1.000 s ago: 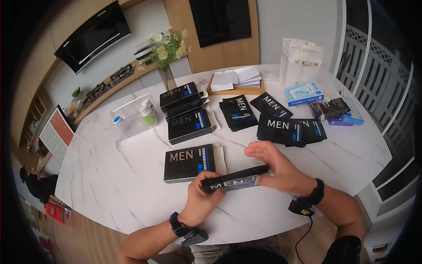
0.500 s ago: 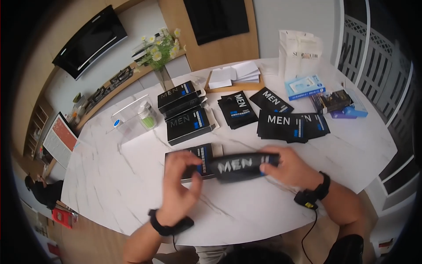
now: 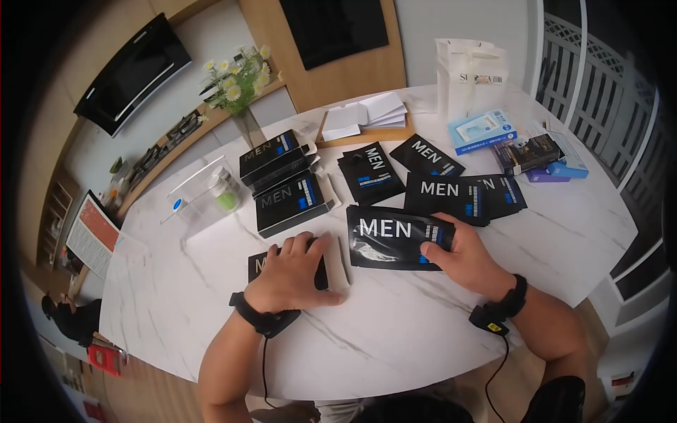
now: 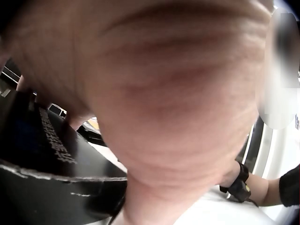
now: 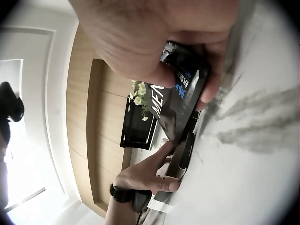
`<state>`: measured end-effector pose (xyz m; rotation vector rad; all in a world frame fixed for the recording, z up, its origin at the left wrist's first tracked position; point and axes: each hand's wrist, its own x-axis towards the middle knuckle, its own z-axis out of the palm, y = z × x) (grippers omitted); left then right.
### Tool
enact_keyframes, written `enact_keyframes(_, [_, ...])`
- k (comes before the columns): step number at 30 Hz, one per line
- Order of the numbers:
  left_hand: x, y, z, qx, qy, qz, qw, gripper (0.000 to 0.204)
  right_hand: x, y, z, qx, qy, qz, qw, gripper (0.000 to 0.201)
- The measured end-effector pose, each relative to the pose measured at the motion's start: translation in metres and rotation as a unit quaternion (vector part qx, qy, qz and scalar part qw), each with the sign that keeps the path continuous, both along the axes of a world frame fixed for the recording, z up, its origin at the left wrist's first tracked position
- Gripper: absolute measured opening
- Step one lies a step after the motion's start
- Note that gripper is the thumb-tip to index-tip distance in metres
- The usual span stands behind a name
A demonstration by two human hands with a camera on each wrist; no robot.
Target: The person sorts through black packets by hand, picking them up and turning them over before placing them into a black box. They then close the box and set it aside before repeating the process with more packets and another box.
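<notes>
My right hand [image 3: 455,254] grips the right end of a stack of black "MEN" sachets [image 3: 388,236], held just above or on the marble table [image 3: 395,331]; the right wrist view shows the thumb and fingers pinching the sachets [image 5: 180,101]. My left hand [image 3: 293,271] lies palm down with straight fingers on a black "MEN" box [image 3: 259,262], covering most of it. In the left wrist view the hand fills the frame over the black box [image 4: 42,159].
More black "MEN" boxes [image 3: 285,201] and loose sachets [image 3: 451,194] lie across the middle of the table. A vase of daisies [image 3: 236,84], a clear pump bottle [image 3: 224,190], a wooden tray with white papers [image 3: 363,120], a white bag [image 3: 469,70] and small blue boxes [image 3: 483,130] stand further back.
The left hand let go of the sachets and came down flat on the box at the left. The right hand turned the sachets face up and moved them forward.
</notes>
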<state>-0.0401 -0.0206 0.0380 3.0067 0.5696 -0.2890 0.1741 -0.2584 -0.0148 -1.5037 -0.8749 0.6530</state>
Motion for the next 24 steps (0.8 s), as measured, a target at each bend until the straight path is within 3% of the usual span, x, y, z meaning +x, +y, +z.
enact_keyframes(3, [-0.004, 0.004, 0.001, -0.015, -0.008, -0.013, 1.0, 0.113, -0.002, 0.002, -0.001, 0.014, 0.015, -0.008, 1.0, 0.042])
enact_keyframes(6, [-0.009, 0.006, 0.012, -0.045, -0.124, -0.046, 0.99, 0.113, -0.003, 0.004, 0.001, 0.079, 0.021, 0.003, 0.997, 0.038])
enact_keyframes(9, [-0.006, -0.001, 0.027, -0.071, -0.295, -0.106, 0.947, 0.114, -0.016, 0.004, 0.043, 0.105, 0.157, 0.045, 0.981, 0.033])
enact_keyframes(11, [-0.004, -0.005, 0.036, -0.067, -0.36, -0.131, 0.921, 0.117, -0.019, 0.01, 0.059, 0.128, 0.142, 0.05, 0.98, 0.032])
enact_keyframes(13, [-0.005, -0.008, 0.038, -0.051, -0.386, -0.123, 0.913, 0.118, -0.018, 0.018, 0.066, 0.147, 0.122, 0.055, 0.98, 0.032])
enact_keyframes(16, [-0.009, -0.007, 0.036, -0.029, -0.399, -0.109, 0.91, 0.12, -0.014, 0.022, 0.052, 0.103, 0.015, -0.007, 0.994, 0.034])
enact_keyframes(20, [-0.013, -0.008, 0.026, -0.006, -0.368, -0.087, 0.926, 0.124, -0.019, 0.024, 0.031, 0.091, 0.095, -0.016, 0.991, 0.043])
enact_keyframes(24, [-0.007, -0.015, 0.016, 0.024, -0.35, -0.075, 0.933, 0.129, -0.021, 0.017, 0.028, 0.019, 0.052, -0.001, 0.998, 0.047])
